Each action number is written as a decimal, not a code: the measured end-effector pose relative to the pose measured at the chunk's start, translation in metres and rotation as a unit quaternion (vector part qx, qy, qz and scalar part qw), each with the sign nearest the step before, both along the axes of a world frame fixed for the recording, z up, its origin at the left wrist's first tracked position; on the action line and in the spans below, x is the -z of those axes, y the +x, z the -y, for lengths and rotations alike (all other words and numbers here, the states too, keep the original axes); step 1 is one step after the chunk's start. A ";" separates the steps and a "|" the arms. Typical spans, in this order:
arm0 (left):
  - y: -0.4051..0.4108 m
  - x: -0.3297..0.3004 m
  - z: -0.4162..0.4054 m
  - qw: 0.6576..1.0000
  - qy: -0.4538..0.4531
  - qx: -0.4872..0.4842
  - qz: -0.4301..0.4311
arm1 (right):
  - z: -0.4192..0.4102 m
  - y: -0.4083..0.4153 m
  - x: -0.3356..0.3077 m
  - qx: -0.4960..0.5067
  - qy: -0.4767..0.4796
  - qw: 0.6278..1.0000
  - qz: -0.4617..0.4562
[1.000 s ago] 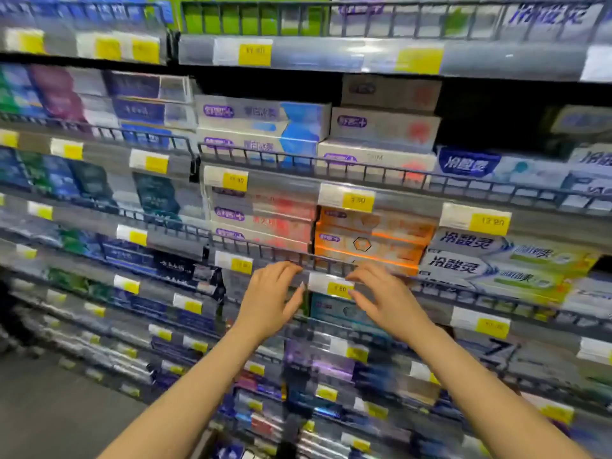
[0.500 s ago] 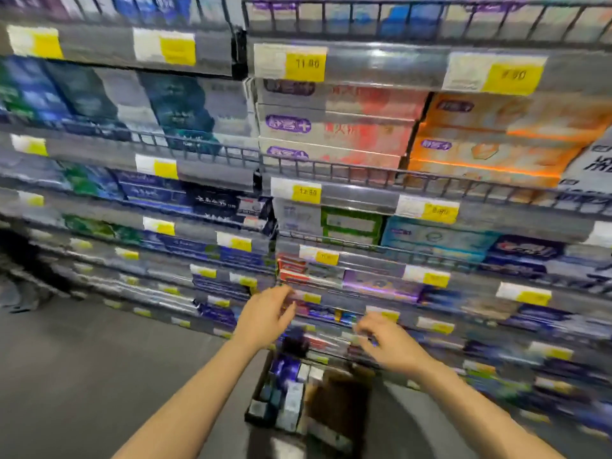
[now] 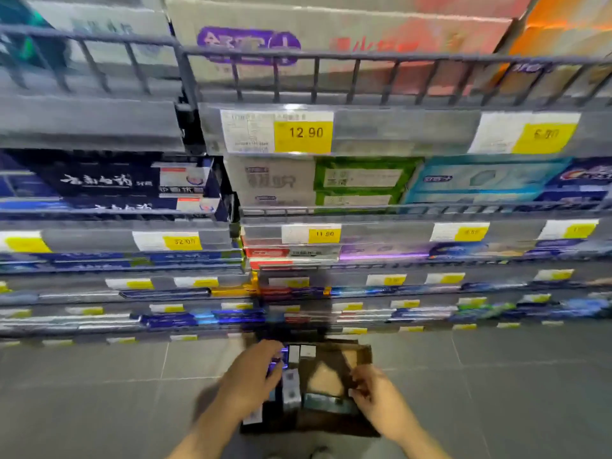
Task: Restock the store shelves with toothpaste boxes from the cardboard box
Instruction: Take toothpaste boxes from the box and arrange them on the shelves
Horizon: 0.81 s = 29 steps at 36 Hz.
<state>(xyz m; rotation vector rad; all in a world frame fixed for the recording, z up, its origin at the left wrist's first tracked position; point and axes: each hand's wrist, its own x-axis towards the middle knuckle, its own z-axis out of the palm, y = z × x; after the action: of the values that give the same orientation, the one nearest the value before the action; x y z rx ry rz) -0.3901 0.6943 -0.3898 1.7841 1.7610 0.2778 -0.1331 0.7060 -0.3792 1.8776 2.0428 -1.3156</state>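
Note:
An open cardboard box (image 3: 331, 425) stands on the floor at the foot of the shelves. Several toothpaste boxes (image 3: 291, 390) stand upright in its left half, and a teal box (image 3: 326, 404) lies flat near its front. My left hand (image 3: 248, 380) is down over the upright boxes, fingertips on a purple one (image 3: 277, 362). My right hand (image 3: 377, 397) is at the box's right side, fingers curled by the teal box and a brown flap (image 3: 326, 376). Motion blur hides whether either hand grips anything.
Wire-railed shelves (image 3: 364, 58) packed with toothpaste boxes (image 3: 331, 180) rise in front of me and overhang the cardboard box. Yellow price tags (image 3: 303, 132) line the shelf edges. Grey floor tiles (image 3: 99, 392) lie to the left and right of the box.
My view has tipped down from the middle shelves to the floor. Both hands have dropped from the shelf rail into the cardboard box.

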 end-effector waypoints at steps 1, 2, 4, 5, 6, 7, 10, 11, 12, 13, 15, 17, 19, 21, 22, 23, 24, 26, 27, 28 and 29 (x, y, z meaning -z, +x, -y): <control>0.005 0.014 0.000 1.000 -0.013 -0.002 -0.012 | -0.004 -0.003 0.014 0.001 -0.006 1.000 0.003; 0.009 0.030 -0.001 1.000 -0.010 -0.007 -0.022 | -0.008 -0.006 0.034 0.004 -0.008 1.000 0.000; 0.015 0.062 -0.004 0.999 0.027 0.010 -0.022 | -0.015 -0.010 0.077 0.006 -0.004 1.000 0.010; 0.016 0.075 -0.007 0.998 0.035 0.030 -0.045 | -0.020 -0.015 0.094 0.003 -0.006 1.000 0.017; 0.017 0.095 -0.012 0.995 0.048 0.049 -0.071 | -0.023 -0.020 0.119 0.007 -0.006 1.000 0.013; 0.018 0.120 -0.016 0.990 0.080 0.068 -0.092 | -0.027 -0.024 0.142 -0.001 -0.004 1.000 0.013; 0.026 0.207 -0.030 0.975 0.166 0.117 -0.094 | -0.037 -0.032 0.205 -0.056 0.022 0.998 0.007; 0.028 0.244 -0.032 0.972 0.171 0.117 -0.108 | -0.040 -0.034 0.234 -0.063 0.015 0.998 0.019; 0.031 0.271 -0.036 0.972 0.176 0.116 -0.107 | -0.045 -0.036 0.254 -0.061 0.007 0.997 0.035; 0.034 0.292 -0.040 0.974 0.172 0.116 -0.096 | -0.051 -0.038 0.270 -0.067 0.009 0.996 0.049; 0.039 0.331 -0.044 0.977 0.151 0.121 -0.088 | -0.054 -0.042 0.308 -0.097 0.032 0.992 0.071; 0.039 0.370 -0.047 0.980 0.117 0.129 -0.100 | -0.059 -0.051 0.342 -0.132 0.029 0.984 0.116; 0.037 0.407 -0.052 0.982 0.081 0.138 -0.099 | -0.062 -0.060 0.378 -0.128 0.085 0.977 0.145; 0.037 0.422 -0.057 0.984 0.067 0.139 -0.094 | -0.060 -0.065 0.401 -0.138 0.121 0.970 0.156; 0.038 0.425 -0.060 0.983 0.064 0.139 -0.101 | -0.058 -0.067 0.411 -0.142 0.133 0.968 0.158; 0.040 0.427 -0.063 0.981 0.066 0.139 -0.115 | -0.056 -0.070 0.422 -0.144 0.157 0.964 0.159; 0.040 0.429 -0.066 0.980 0.068 0.141 -0.124 | -0.056 -0.073 0.429 -0.143 0.179 0.962 0.151; 0.037 0.434 -0.070 0.977 0.065 0.151 -0.133 | -0.062 -0.076 0.433 -0.124 0.189 0.962 0.152; 0.036 0.436 -0.072 0.974 0.059 0.161 -0.145 | -0.064 -0.076 0.435 -0.117 0.185 0.962 0.166; 0.034 0.441 -0.073 0.969 0.065 0.174 -0.161 | -0.064 -0.076 0.438 -0.112 0.172 0.965 0.166; 0.033 0.444 -0.072 0.964 0.073 0.185 -0.176 | -0.064 -0.075 0.442 -0.106 0.169 0.966 0.162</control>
<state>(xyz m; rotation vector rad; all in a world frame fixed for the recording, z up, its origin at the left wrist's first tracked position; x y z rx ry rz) -0.3567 0.7663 -0.8337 2.3409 1.6176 -0.0713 -0.2086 0.7696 -0.8211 1.7770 2.3084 -0.5934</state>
